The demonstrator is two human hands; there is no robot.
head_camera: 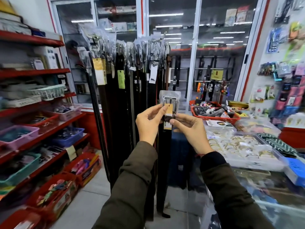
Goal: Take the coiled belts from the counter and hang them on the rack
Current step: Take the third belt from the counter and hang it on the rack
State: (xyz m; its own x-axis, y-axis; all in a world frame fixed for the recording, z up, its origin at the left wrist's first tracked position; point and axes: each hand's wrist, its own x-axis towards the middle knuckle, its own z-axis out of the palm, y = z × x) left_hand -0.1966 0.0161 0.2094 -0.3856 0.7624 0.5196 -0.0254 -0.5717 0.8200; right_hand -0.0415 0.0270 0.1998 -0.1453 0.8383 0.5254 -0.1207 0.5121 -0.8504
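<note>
I hold a dark belt [162,162] by its buckle end, which is wrapped in clear plastic [170,100] with a yellow tag. Its strap hangs straight down toward the floor. My left hand [149,121] pinches the buckle end from the left and my right hand [188,128] grips it from the right, just below the buckle. The belt rack [125,47] stands right behind, at chest to head height, packed with many hanging dark belts whose buckles are bagged in plastic. No coiled belt shows on the counter in this view.
A glass counter [257,179] at right carries a clear tray of bangles [239,146], a red basket of small goods [214,113] and a blue box [295,169]. Red shelves with baskets [33,126] line the left. Glass doors stand behind the rack.
</note>
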